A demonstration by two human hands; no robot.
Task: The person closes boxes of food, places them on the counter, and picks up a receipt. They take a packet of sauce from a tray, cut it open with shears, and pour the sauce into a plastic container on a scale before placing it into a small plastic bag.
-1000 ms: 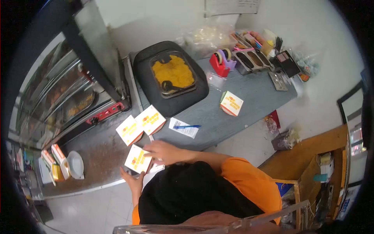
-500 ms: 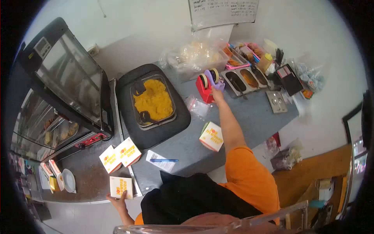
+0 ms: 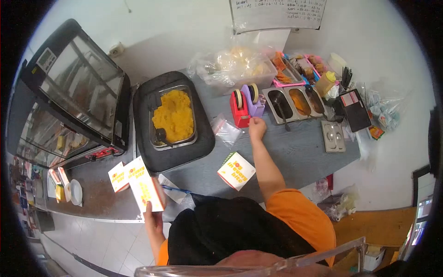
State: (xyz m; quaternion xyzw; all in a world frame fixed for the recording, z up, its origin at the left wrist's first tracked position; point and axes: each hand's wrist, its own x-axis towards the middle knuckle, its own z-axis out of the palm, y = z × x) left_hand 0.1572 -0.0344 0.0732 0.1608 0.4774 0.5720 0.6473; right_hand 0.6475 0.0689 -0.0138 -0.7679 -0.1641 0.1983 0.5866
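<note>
My left hand (image 3: pixel 151 211) grips a white and orange food box (image 3: pixel 144 188), lifted off the counter and tilted up near the front edge. My right hand (image 3: pixel 256 128) is stretched out to the purple tape dispenser (image 3: pixel 254 99), fingers closed just below it, beside the red tape dispenser (image 3: pixel 239 109); whether it pinches tape I cannot tell. Another printed box (image 3: pixel 236 171) lies on the grey counter (image 3: pixel 286 147) beside my right forearm. One more box (image 3: pixel 118 176) rests left of the held one.
A black warmer with a tray of yellow rice (image 3: pixel 173 116) sits mid-counter. A glass display case (image 3: pixel 69 101) stands at left. Sauce pans (image 3: pixel 293 102), a yellow bottle (image 3: pixel 326 83) and bagged goods (image 3: pixel 235 64) line the back. A paper slip with a blue pen (image 3: pixel 174 190) lies near the held box.
My left hand has lifted a box off the counter and tilted it up. My right hand has drawn back from the top of the purple dispenser to just below it.
</note>
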